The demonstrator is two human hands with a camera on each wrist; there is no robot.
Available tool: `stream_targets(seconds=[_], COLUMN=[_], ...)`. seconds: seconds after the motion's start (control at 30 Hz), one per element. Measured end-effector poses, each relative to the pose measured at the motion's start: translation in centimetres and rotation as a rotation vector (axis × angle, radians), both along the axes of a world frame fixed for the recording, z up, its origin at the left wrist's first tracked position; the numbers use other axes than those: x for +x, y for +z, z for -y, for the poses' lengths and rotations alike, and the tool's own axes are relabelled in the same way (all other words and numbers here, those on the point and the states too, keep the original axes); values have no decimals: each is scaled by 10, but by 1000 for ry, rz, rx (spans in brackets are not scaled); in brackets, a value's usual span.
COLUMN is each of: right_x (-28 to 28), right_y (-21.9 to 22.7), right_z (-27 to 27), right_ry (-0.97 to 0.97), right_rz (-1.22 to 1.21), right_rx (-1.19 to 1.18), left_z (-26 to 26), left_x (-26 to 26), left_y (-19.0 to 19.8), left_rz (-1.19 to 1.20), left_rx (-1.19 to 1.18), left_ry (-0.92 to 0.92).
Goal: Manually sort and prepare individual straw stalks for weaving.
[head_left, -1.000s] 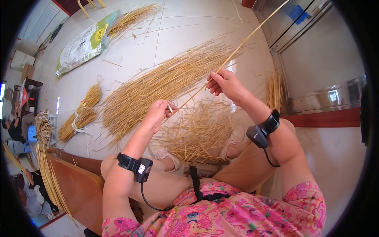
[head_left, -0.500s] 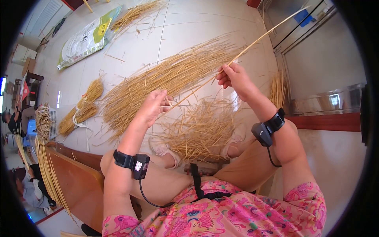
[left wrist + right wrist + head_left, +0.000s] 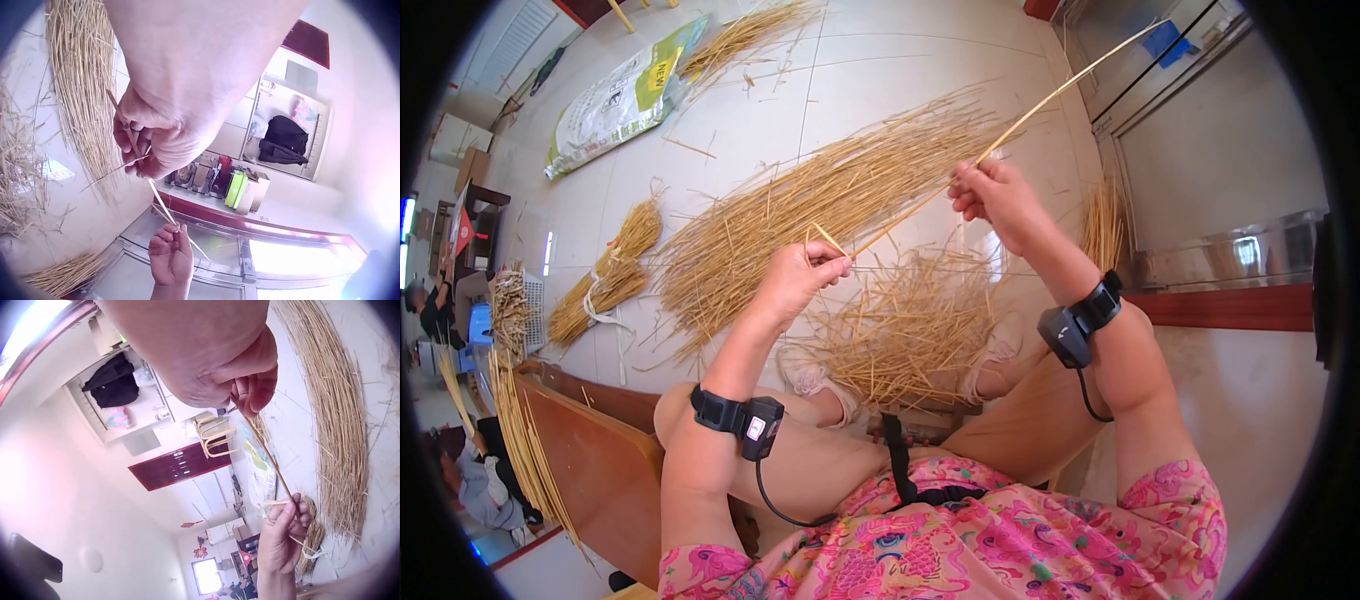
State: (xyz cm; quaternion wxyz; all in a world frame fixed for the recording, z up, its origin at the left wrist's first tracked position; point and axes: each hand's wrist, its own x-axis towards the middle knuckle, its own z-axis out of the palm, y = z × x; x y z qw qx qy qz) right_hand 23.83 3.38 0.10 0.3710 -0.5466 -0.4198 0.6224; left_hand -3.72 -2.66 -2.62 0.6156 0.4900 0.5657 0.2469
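A long pale straw stalk [image 3: 1060, 92] runs slantwise between both hands, its far end up at the right in the head view. The left hand [image 3: 795, 280] pinches its lower end between thumb and fingers, where a short strip [image 3: 828, 238] juts up. Farther along, the right hand [image 3: 998, 200] grips the stalk with curled fingers. In the left wrist view the left hand [image 3: 156, 134] covers part of the stalk, and the thin strip [image 3: 112, 175] sticks out sideways. The right wrist view has the stalk [image 3: 269, 453] stretched between the hands.
Long straw [image 3: 800, 215] lies spread on the floor beyond the hands, with a loose heap [image 3: 910, 330] between the feet. A tied bundle [image 3: 615, 270], a printed bag [image 3: 620, 100] and a wooden bench [image 3: 595, 450] are at the left; glass doors [image 3: 1220, 150] stand at the right.
Both hands have shifted; the right hand went right a little with the stalk. The left fingers, spread looser half a second ago, now pinch closer, and the short strip points up.
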Motion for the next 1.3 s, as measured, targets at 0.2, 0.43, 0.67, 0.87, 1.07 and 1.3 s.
stream_targets(seconds=[0.2, 0.43, 0.67, 0.87, 1.07, 1.3], right_x=[-26, -34, -35, -29, -23, -21], right_y=[-18, -19, -20, -24, -20, -27], right_z=[24, 29, 31, 31, 26, 28], right_ry=[206, 202, 232, 157, 164, 197], right_rz=[-73, -135, -102, -159, -61, 57], right_rx=[-141, -164, -174, -139, -103, -81], left_z=[6, 9, 4, 2, -6, 24], left_x=[13, 16, 12, -2, -17, 12], left_y=[-2, -9, -19, -25, -9, 12], left_rz=[38, 158, 110, 431, -121, -65], left_rx=[43, 3, -44, -167, -19, 219], left_ry=[-67, -5, 269, 621, 330, -787])
